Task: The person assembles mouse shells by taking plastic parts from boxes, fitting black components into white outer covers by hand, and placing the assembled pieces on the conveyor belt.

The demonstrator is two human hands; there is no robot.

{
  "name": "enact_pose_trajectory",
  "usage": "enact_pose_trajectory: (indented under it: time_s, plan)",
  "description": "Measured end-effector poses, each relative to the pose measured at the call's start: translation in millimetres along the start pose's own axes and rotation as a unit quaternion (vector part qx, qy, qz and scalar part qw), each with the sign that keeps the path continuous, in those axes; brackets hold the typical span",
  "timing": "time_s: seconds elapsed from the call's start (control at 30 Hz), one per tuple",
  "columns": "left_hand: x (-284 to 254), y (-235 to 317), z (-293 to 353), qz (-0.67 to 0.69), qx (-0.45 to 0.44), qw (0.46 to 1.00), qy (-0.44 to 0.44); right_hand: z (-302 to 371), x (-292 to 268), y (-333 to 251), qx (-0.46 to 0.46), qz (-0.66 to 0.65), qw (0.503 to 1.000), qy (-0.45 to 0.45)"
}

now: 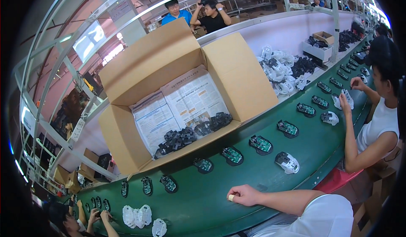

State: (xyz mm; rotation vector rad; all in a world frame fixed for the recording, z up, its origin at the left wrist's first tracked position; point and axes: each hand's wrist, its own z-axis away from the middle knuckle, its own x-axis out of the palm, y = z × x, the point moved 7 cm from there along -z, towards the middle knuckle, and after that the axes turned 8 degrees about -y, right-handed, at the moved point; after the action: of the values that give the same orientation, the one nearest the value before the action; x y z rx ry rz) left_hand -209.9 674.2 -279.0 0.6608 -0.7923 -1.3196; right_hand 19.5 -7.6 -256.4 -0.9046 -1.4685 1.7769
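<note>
In an apparent pause, the right hand (245, 195) is held loosely curled at the green belt (198, 209), any contents hidden; opened fingers would be required for the circuit-board base (232, 155) lying beyond.

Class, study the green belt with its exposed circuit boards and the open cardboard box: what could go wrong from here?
1. The circuit boards lie uncovered on the green belt; a stray sweep of the right hand might damage one.
2. Black parts sit loose in the open cardboard box; a knock could spill some.
3. Right of the box, white shells are heaped beside dark parts, so the two might get mixed.
</note>
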Motion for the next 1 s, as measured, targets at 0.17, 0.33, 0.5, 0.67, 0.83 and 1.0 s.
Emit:
enact_pose_trajectory:
  time_s: [0.17,0.33,0.5,0.67,0.83,1.0]
  plan:
    - [-18,62,-59,0.125,0.047,0.983,-0.129,2,-2,-8,-0.006,0.033,0.999,0.003]
    - [-34,131,-97,0.247,0.094,0.934,-0.242,-1,-1,-12,-0.001,0.042,0.999,0.001]
    - [-33,188,-125,0.367,0.136,0.853,-0.346,-4,0,-3,-0.003,0.044,0.999,0.016]
    - [-26,234,-130,0.310,0.170,0.820,-0.450,2,-1,-6,-0.004,0.035,0.999,0.019]
    - [-20,217,-142,0.177,0.253,0.880,-0.361,10,-5,1,-0.023,0.002,0.999,0.034]
    - [-7,1,-73,0.156,0.350,0.923,-0.038,-7,11,11,-0.024,-0.135,0.990,-0.027]
